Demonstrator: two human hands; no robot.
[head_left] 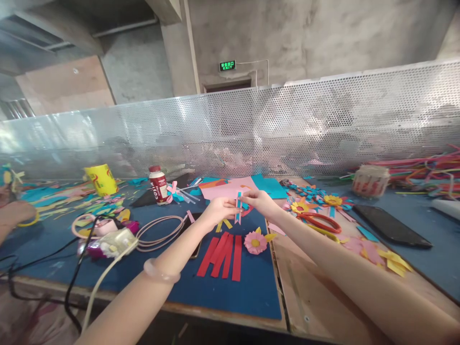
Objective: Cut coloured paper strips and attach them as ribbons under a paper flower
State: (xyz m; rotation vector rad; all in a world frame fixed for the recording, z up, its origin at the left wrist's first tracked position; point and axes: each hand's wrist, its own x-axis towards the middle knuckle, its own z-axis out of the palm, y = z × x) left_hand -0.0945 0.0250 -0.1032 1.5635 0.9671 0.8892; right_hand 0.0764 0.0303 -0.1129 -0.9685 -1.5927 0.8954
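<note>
My left hand pinches a small pink paper strip with blue on it, held upright above the table. At its top, the fingers of my right hand are closed on the same strip. Just below my hands lie short yellow paper strips. Closer to me, several red paper strips rest side by side on the blue surface. To their right is a pink paper flower with a yellow centre and yellow leaves. A dark phone lies partly hidden under my left forearm.
Behind my hands are pink and blue paper sheets and a bottle. Orange-handled scissors and a black phone lie right. Cables and a power strip lie left. Another person's hand shows far left.
</note>
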